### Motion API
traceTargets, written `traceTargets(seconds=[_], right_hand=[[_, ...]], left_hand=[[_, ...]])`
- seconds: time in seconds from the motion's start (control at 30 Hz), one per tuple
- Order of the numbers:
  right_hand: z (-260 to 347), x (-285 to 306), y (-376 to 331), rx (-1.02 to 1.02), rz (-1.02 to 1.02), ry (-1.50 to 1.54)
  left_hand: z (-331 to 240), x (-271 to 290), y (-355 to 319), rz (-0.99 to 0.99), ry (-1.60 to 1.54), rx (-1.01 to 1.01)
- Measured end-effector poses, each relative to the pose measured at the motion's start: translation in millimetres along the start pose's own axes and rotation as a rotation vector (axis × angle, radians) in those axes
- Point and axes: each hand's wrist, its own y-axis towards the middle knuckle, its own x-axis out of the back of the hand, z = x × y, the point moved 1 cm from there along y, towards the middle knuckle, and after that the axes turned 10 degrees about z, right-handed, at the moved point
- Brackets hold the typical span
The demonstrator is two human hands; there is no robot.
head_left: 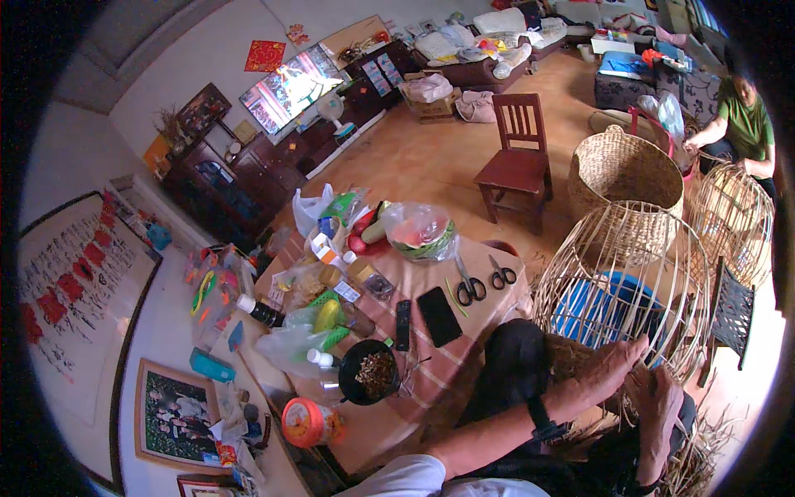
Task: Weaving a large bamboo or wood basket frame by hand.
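An open-ribbed wicker basket (623, 286) stands between my knees, its thin pale ribs fanning upward and its lower part woven with brown straw. My left hand (598, 373) reaches across to the near side of the basket, fingers closed at the ribs. Close beside it, my right hand (657, 406) is bent over the woven part with its fingers closed there. The exact strand between the fingers is hidden. Through the ribs a blue tub (609, 305) shows. Loose straw (704, 451) hangs and lies by my right leg.
On my left, a table holds two scissors (470, 287), a black phone (439, 316), a black bowl (373, 374), bottles and bagged fruit. Ahead stand a red wooden chair (517, 157) and a large woven basket (621, 170). A co-worker (745, 124) handles another ribbed basket (733, 219) at right.
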Motion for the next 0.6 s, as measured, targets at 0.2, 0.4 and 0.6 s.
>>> traceTargets(seconds=[0.2, 0.4, 0.6], right_hand=[[-28.5, 3.5, -20.4, -0.148, -0.007, -0.109], [10.3, 13.9, -7.0, -0.003, 0.132, -0.203], [-1.2, 38.5, -15.5, 0.201, 0.058, -0.107]], left_hand=[[-16.4, -4.5, 5.0, 0.091, -0.249, 0.099], [-4.7, 25.6, -15.1, 0.099, 0.094, -0.004], [-36.5, 35.0, -7.8, 0.271, 0.168, -0.015]])
